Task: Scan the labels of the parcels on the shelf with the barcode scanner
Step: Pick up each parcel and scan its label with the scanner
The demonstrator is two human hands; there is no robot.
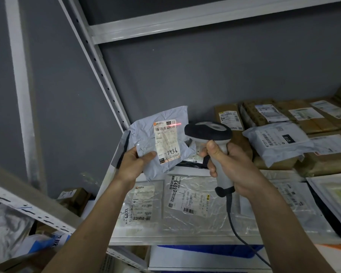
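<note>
My left hand (133, 164) is raised in front of me, palm turned up and toward me, thumb laid across the front of what it pinches, fingers curled behind. My left forearm runs bare from the lower left up to that wrist. My right hand (234, 168) is wrapped round a handle, thumb pointing up along it, fingers curled on the far side, knuckles facing right. My right forearm comes in from the lower right. Both hands sit near each other, apart.
</note>
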